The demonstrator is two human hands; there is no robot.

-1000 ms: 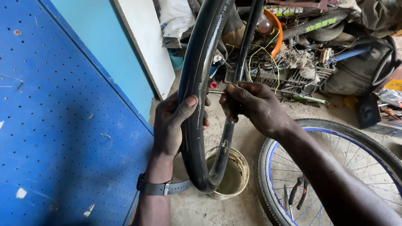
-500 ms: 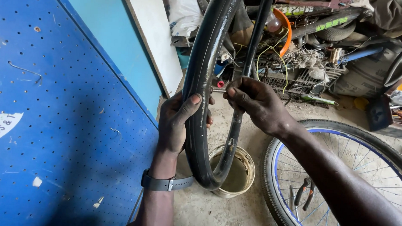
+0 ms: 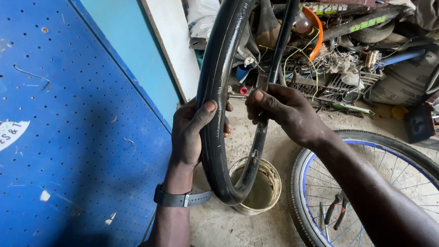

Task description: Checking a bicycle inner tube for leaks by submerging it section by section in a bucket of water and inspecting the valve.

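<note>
A black bicycle inner tube (image 3: 216, 74) hangs upright in front of me, its lower loop dipping over a small bucket (image 3: 270, 188). My left hand (image 3: 195, 130) grips the fat side of the tube, thumb across the outside; a grey watch strap is on that wrist. My right hand (image 3: 278, 108) pinches the thin metal valve stem (image 3: 236, 96), with a small red part, which sticks out of the tube toward it. The fingertips hide the valve's end.
A blue pegboard panel (image 3: 68, 147) fills the left side. A bicycle wheel with tyre and blue rim (image 3: 319, 195) lies on the concrete floor at right, pliers (image 3: 334, 210) among its spokes. A heap of tyres, wires and scrap (image 3: 348, 55) lies behind.
Both hands keep their hold on the tube and valve. The view has shifted slightly; the hands and tube sit a little lower and to the right.
</note>
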